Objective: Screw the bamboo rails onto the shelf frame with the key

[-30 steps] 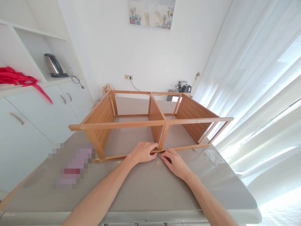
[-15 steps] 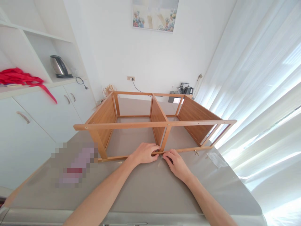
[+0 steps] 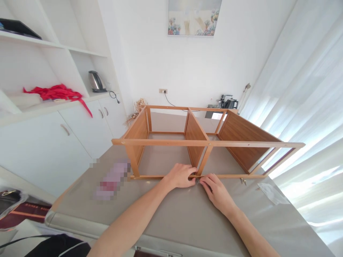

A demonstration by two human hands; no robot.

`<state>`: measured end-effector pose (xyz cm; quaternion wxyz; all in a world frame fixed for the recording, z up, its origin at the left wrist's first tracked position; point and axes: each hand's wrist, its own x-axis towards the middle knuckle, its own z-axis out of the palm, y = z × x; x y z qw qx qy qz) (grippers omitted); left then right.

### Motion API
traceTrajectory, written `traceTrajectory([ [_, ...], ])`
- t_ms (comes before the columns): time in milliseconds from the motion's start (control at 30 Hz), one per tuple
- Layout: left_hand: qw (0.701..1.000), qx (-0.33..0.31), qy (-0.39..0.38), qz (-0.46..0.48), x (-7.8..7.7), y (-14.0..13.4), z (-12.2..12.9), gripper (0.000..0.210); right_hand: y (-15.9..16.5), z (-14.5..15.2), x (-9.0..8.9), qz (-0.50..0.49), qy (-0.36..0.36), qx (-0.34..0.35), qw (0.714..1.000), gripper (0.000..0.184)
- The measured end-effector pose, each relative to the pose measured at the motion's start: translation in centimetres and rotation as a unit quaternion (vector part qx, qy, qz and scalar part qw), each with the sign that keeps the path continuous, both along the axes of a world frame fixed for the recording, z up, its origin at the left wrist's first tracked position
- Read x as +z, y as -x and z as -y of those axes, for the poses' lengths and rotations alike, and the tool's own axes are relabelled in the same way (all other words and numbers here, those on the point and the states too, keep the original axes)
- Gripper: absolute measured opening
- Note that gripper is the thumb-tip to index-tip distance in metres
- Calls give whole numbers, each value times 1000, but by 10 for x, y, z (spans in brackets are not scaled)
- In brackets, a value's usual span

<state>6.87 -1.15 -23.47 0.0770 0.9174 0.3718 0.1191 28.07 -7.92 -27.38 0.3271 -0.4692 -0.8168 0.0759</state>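
Okay, I have the left hand clasping the lower front rail just left of the middle upright, finger above, thumb on the near side. The right hand is right beside it, fingertips pinched on a thin metal piece at that joint; probably a hex key, too small for me to be sure. The wooden frame those parts belong to lies on the grey table, two bays, panels on edge, just past both hands. My read: fastening at the middle joint is the step in hand, how tight I can't tell. Next move calls for a firm left grip so the rail doesn't shift, plus small right-finger turns with the tip seated; slipping out looks like the main risk. Further right, two small screws lie near the rail, so other joints may need work, then a clear plastic bag. On the left there's a pixelated purple item, unidentifiable. Way back, a silver kettle sits on a shelf.
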Motion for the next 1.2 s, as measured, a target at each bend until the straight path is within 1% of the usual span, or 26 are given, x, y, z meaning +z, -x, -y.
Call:
traceTrajectory([
  [200, 1000, -8, -20, -4, 1, 0, 0, 20, 3, 4, 8, 50, -20, -8, 999, 24],
  [333, 1000, -10, -18, -1, 2, -1, 0, 17, 4, 6, 12, 58, -26, -18, 998, 23],
  [467, 1000, -11, -15, -3, 1, -1, 1, 15, 4, 5, 10, 57, -29, -24, 998, 22],
  [633, 999, -16, -28, -3, 0, -2, 0, 14, 1, 3, 6, 42, -22, -12, 999, 21],
  [733, 1000, -17, -25, 2, 1, -2, -1, 13, 1, 2, 5, 39, -15, -22, 999, 21],
  [1000, 1000, -16, 3, -4, 7, -1, 2, 15, -1, 2, 5, 60, -21, -33, 997, 18],
  [1200, 1000, -19, -9, -9, 4, -1, 0, 14, 2, 4, 9, 50, -31, -31, 998, 19],
])
